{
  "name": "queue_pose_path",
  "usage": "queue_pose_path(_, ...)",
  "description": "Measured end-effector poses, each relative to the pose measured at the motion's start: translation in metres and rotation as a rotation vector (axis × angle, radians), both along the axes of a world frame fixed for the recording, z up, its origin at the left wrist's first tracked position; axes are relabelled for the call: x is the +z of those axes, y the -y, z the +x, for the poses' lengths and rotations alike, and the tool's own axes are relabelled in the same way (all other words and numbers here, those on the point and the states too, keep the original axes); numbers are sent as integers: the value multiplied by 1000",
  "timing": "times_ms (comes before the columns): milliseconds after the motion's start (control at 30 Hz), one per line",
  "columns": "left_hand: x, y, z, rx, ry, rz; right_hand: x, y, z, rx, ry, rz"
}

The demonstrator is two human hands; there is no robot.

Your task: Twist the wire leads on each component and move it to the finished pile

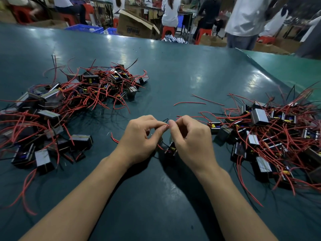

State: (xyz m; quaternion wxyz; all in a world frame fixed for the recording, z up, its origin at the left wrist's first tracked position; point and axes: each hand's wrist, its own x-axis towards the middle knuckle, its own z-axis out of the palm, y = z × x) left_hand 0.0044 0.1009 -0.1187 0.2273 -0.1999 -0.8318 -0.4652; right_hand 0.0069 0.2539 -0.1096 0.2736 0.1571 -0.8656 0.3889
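Now the twisting step is under way: the left hand point(139, 136) and right hand point(189, 138) each pinch the red wire leads point(167, 125) between fingers above the component point(171, 150) on the desk point(173, 75). Next, probably, comes rolling the leads together, then moving it to a pile; which pile is finished I cannot tell.

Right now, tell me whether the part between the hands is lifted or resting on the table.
Cannot tell. The part sits low under the right hand, which hides its base; both hands pinch its wires.
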Motion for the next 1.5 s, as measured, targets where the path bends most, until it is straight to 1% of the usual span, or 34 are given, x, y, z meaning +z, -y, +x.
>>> queue_pose_path(100,-1,2,-2,28,9,5,4,-12,-3,155,60,25)
queue_pose_path(167,-2,1,-2,21,30,16,5,-16,-5,176,58,38)
queue_pose_path(200,-2,1,-1,8,35,21,5,-18,-7,170,20,50)
queue_pose_path(267,-2,2,-1,-12,29,23,7,-20,-10,154,-119,100)
queue_pose_path(300,-2,2,-1,-18,27,24,7,-22,-10,149,-161,125)
queue_pose_path(333,-1,2,0,-21,27,25,7,-24,-11,145,-161,140)
queue_pose_path(467,-1,4,0,-47,29,20,5,-22,-6,205,-15,149)
queue_pose_path(533,-1,4,1,-65,30,19,6,-20,-4,224,-13,134)
queue_pose_path(600,-1,4,2,-86,26,16,8,-16,-3,175,10,72)
queue_pose_path(633,-1,3,2,-95,20,14,7,-13,-2,124,98,-11)
queue_pose_path(667,-1,2,2,-101,11,13,8,-9,-2,79,247,-150)
queue_pose_path(733,-1,0,3,-102,-4,4,11,-1,-2,70,662,-580)
queue_pose_path(767,-1,-1,3,-98,-7,-9,13,-1,-2,66,811,-714)
queue_pose_path(800,-1,-1,3,-94,-6,-24,15,-2,-1,69,861,-754)
queue_pose_path(833,-2,-1,4,-91,-4,-38,14,-2,2,49,780,-666)
queue_pose_path(867,-2,-1,4,-87,-4,-49,12,-3,5,8,600,-493)
queue_pose_path(933,-2,-1,3,-78,-13,-59,4,-4,11,-96,172,-12)
queue_pose_path(967,-2,0,3,-72,-14,-58,2,-3,13,-109,45,122)
queue_pose_path(1000,-2,0,4,-65,-14,-53,2,-4,14,-87,-6,178)
queue_pose_path(1067,-2,1,4,-46,-11,-43,4,-12,10,17,33,166)
queue_pose_path(1133,-3,1,3,-27,-9,-38,8,-26,6,115,111,84)
queue_pose_path(1167,-3,1,3,-22,-7,-34,9,-31,4,131,109,62)
queue_pose_path(1233,-4,1,2,-38,0,-25,9,-35,1,155,50,66)
queue_pose_path(1333,-4,2,3,-69,-1,-35,7,-33,1,185,-77,129)
queue_pose_path(1367,-4,2,3,-74,-2,-39,6,-33,0,179,-84,142)
queue_pose_path(1500,0,3,5,-105,-7,-39,4,-31,0,224,58,141)
